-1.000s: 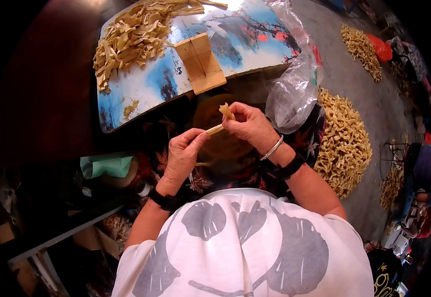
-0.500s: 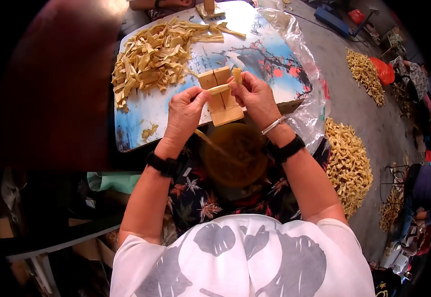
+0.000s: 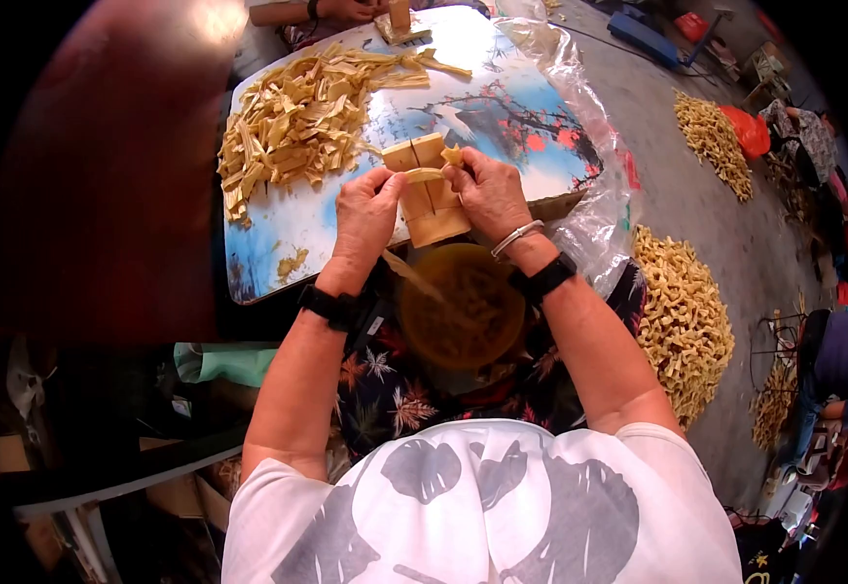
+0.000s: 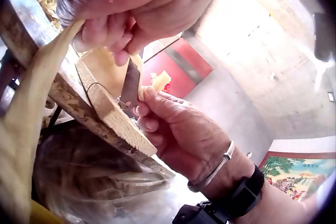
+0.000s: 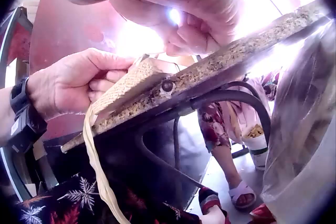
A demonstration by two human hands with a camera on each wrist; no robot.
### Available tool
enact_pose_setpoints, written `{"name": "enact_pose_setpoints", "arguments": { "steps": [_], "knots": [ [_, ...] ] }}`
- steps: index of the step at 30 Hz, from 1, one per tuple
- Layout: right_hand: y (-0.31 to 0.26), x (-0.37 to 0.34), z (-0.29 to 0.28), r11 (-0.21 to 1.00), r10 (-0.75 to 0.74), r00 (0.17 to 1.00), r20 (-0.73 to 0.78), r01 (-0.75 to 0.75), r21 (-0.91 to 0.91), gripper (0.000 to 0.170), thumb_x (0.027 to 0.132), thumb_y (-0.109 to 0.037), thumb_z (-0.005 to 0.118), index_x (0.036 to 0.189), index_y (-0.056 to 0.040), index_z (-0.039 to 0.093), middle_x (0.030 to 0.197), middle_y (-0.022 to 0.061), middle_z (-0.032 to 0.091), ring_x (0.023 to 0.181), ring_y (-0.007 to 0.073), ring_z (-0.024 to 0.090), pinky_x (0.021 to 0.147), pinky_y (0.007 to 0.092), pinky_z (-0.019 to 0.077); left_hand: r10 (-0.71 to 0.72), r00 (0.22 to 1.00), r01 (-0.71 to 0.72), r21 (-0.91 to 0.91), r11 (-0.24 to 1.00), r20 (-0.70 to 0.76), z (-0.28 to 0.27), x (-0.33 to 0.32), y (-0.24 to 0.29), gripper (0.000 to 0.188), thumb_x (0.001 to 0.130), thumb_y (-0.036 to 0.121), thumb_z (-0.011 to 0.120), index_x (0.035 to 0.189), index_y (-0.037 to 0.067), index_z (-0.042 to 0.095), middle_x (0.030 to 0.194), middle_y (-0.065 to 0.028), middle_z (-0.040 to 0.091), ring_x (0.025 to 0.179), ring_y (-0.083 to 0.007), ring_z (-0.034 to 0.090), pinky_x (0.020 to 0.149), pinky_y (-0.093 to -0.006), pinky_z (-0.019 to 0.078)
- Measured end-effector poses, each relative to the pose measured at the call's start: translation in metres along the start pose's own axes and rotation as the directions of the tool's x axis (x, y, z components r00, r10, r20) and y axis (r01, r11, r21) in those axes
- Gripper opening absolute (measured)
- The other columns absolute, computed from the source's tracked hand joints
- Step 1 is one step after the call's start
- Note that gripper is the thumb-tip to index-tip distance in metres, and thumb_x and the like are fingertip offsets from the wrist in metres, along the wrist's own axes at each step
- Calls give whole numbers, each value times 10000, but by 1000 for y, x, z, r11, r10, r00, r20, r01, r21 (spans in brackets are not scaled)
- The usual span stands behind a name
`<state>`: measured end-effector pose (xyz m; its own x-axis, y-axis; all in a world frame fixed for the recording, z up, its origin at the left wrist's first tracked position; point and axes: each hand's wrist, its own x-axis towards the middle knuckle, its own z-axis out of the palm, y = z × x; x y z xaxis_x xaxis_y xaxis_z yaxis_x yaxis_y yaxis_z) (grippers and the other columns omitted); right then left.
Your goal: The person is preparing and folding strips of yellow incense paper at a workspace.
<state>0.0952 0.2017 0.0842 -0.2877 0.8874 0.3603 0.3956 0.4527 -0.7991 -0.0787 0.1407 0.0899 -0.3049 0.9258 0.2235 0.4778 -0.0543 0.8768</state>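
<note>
A pale yellow strip (image 3: 426, 174) is stretched between both hands, just over a wooden block fixture (image 3: 435, 226) at the table's near edge. The left hand (image 3: 365, 216) pinches one end, and a long tail of the strip (image 5: 100, 174) hangs below that hand in the right wrist view. The right hand (image 3: 490, 195) pinches the other end, where a folded piece (image 4: 161, 80) sticks up past the thumb. A dark flat blade (image 4: 130, 83) stands by the strip between the hands in the left wrist view.
Loose strips (image 3: 297, 117) are heaped on the painted table (image 3: 326, 209). A round basin (image 3: 463, 321) sits below its near edge. Piles of knotted pieces (image 3: 682, 326) lie on the floor at right, beside clear plastic (image 3: 589, 107). Another person's hands (image 3: 351, 10) show at the far side.
Both hands have moved forward from above the lap to the wooden fixture, carrying the strip. In the last half second they have shifted slightly left and the strip now bows a little.
</note>
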Motion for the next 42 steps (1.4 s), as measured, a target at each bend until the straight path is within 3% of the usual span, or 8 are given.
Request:
{"name": "enact_pose_setpoints", "arguments": {
  "steps": [17, 20, 24, 28, 33, 37, 39, 42],
  "knots": [
    [19, -2, 0, 958, -96, 995, 24, 99, -269, 138, 875, -189, 622, 944, -69, 622, 889, 159, 681, 844, 370, 649, 724, 455, 523, -22, 980, 95, 370, 924, -196, 4, 5, -23, 223, 912, 221, 639, 860, 20, 722, 602, -47, 613, 575, -107, 526, 577, -300, 445],
    [11, -14, -22, 996, 9, 995, 97, 0, -90, 145, 905, -163, 588, 920, -20, 601, 821, 168, 678, 775, 336, 662, 692, 415, 515, -184, 978, 185, -8, 983, -102, -20, -11, -13, 252, 938, 202, 577, 850, 16, 722, 602, -35, 599, 554, -142, 550, 573, -302, 463],
    [2, -58, -45, 893, 207, 899, 387, -335, 301, 211, 1011, -210, 522, 1084, -46, 632, 800, -28, 619, 700, 39, 565, 593, 226, 457, -275, 941, 339, -512, 790, 199, -30, -56, 10, 220, 992, 157, 535, 1019, 2, 689, 717, 31, 573, 636, -77, 522, 607, -228, 441],
    [-10, -106, -43, 837, 314, 862, 397, -449, 312, 190, 995, -190, 564, 1104, -48, 628, 800, -13, 639, 681, 45, 580, 598, 197, 472, -262, 925, 377, -577, 725, 276, -7, -108, 13, 137, 961, 119, 598, 1032, 14, 651, 817, -21, 635, 757, -108, 594, 738, -246, 486],
    [-21, -134, -15, 978, -102, 989, 110, 80, 195, 182, 904, -162, 639, 1032, -41, 684, 878, 169, 647, 781, 333, 635, 698, 391, 511, -119, 969, 192, -361, 912, 217, 21, -139, 29, 103, 939, 52, 582, 994, 6, 656, 901, 16, 639, 860, -63, 563, 811, -222, 461],
    [-25, -144, -11, 984, -47, 998, 45, 38, 171, 100, 889, -104, 628, 950, -68, 699, 917, 143, 621, 810, 333, 630, 702, 399, 518, -268, 962, 273, -138, 952, 59, 33, -162, 0, 217, 946, 200, 635, 974, -14, 653, 933, -61, 666, 850, -193, 648, 799, -293, 525],
    [-33, -149, -17, 983, -81, 995, 59, 70, 167, 71, 861, -42, 635, 910, -42, 687, 846, 131, 622, 775, 308, 640, 673, 368, 518, -675, 604, 785, -467, 408, 424, 25, -175, -15, 361, 969, 392, 600, 964, 34, 640, 926, -80, 664, 827, -208, 642, 794, -336, 541],
    [-41, -165, -22, 966, -149, 962, 229, 92, 240, 97, 844, -63, 646, 938, -66, 624, 914, 140, 607, 816, 320, 642, 690, 381, 531, -522, 385, 881, -471, -38, 761, 19, -183, -16, 455, 977, 513, 524, 992, 69, 625, 928, -88, 660, 865, -197, 645, 823, -371, 538]
  ]
}}
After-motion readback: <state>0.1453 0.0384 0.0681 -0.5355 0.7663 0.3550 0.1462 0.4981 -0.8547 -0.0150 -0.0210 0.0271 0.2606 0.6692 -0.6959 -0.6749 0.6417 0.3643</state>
